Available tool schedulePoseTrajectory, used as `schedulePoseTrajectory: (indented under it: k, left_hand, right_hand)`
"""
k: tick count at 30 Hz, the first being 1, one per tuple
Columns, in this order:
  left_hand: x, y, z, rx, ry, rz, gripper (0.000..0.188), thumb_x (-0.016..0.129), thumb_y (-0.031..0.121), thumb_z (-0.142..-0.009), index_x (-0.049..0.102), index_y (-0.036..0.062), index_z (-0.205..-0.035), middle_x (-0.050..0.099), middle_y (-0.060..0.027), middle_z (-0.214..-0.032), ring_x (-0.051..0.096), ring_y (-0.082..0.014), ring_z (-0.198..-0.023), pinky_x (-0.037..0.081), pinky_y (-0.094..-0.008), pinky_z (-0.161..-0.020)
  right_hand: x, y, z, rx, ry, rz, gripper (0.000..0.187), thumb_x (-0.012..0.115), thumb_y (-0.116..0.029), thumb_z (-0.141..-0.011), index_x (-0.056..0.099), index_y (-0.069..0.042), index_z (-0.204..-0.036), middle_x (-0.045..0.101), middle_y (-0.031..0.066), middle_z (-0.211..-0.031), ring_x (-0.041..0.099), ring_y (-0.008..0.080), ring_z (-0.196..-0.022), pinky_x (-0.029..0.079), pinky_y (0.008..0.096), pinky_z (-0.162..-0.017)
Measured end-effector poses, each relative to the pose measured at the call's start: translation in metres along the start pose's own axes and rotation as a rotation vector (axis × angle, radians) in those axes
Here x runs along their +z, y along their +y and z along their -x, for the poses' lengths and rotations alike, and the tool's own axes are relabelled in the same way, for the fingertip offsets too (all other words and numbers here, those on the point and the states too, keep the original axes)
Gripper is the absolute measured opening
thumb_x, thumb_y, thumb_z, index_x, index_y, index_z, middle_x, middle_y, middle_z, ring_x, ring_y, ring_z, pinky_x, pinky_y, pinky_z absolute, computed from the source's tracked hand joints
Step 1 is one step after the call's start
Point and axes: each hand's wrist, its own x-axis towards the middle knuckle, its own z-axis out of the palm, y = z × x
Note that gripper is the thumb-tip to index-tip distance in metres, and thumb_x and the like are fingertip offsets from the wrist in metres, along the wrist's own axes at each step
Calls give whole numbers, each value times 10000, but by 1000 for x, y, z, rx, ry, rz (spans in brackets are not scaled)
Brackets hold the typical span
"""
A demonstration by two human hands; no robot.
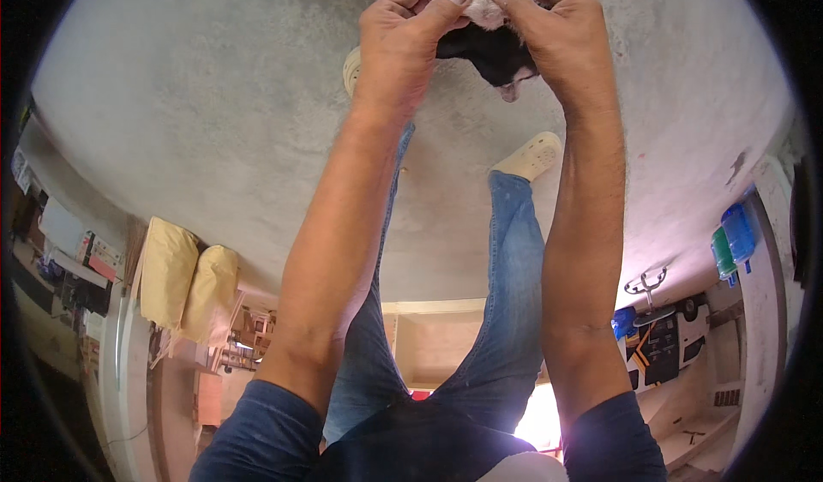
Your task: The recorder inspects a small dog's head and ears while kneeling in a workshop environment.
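Both my arms stretch up to the top edge of the view. My left hand (407, 28) is closed, thumb and fingers pinching white fur on its right side. My right hand (557, 28) pinches the same fur from the other side, its thumb pressed against it. This white-furred animal part (485, 4) is cut off by the top edge, and I cannot make out which part it is. Just below hangs or lies a black-furred part (493, 53) with a pale pinkish tip (509, 92), partly behind my right hand. The animal's kind is unclear.
My cream clogs (533, 155) stand apart on the grey concrete floor (214, 96). Yellow sacks (167, 272) stand at the left. A pale wooden box (437, 345) shows between my legs. Blue and green plastic bottles (737, 229) are at the right, near a toy-like black-and-white vehicle (673, 341).
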Motion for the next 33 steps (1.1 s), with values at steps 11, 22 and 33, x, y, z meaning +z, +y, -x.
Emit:
schedulePoseTrajectory:
  k: [11, 22, 33]
  left_hand:
    - [-4, 2, -1, 5, -42, -12, 267, 632, 104, -863, 571, -42, -1078, 638, -120, -1016, 630, -189, -929, 499, -320, -850]
    - [5, 1, 0, 22, -17, -12, 273, 636, 94, -858, 552, -58, -1070, 633, -130, -986, 637, -191, -908, 518, -324, -839]
    - [7, 10, 2, -91, 36, -29, 244, 606, 82, -862, 573, -21, -1081, 654, -88, -956, 640, -135, -812, 510, -246, -738]
  right_hand:
    - [5, 0, 17, -168, 185, 139, 94, 611, -62, -807, 652, -7, -870, 642, 37, -757, 584, 79, -669, 458, 235, -584]
    - [7, 1, 18, -80, 183, 258, 166, 663, -167, -780, 667, -35, -880, 646, 64, -772, 617, 138, -666, 500, 290, -611]
    - [4, -19, 20, -5, 95, 132, 156, 615, -124, -819, 665, 20, -784, 593, 29, -597, 519, 68, -509, 396, 232, -436]
